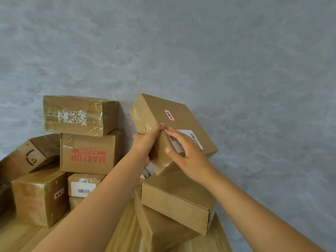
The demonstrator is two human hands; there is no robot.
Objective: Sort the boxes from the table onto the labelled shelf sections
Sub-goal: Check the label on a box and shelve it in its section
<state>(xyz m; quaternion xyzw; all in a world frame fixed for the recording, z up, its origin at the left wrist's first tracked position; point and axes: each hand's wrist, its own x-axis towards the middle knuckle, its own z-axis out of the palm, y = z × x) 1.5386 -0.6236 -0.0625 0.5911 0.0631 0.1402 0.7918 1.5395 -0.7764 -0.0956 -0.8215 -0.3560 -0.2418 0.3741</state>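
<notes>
Table mostly covered, cut off at btm edge; no shelf in view. Flat box tilted, held up above a closed box on the pile. Left hand grips its near-left edge, right hand curls over its barcode label, text too small to read. Red-bordered sticker illegible. Stacked box reads "MAKEUP", upside down.
</notes>
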